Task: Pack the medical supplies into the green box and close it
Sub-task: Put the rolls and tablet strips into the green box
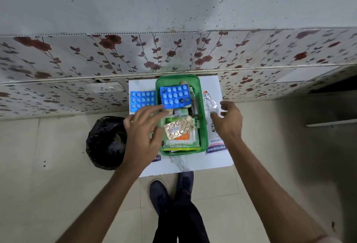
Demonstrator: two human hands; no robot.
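Observation:
The green box (204,127) stands open on a small white table (202,163). Inside lie a blue pill strip (174,97), a gold pill strip (179,127) and a pack of cotton swabs (180,142). A second blue pill strip (142,100) lies on the table left of the box. A silver foil strip (211,105) and a Hansaplast pack (215,149) lie to its right. My left hand (144,132) hovers with fingers spread over the box's left rim. My right hand (228,121) is open beside the silver strip, fingertips close to it.
A black bag (106,142) sits on the tiled floor left of the table. A floral-papered wall with a white socket (106,87) rises just behind the table. My feet (160,194) stand under the table's near edge.

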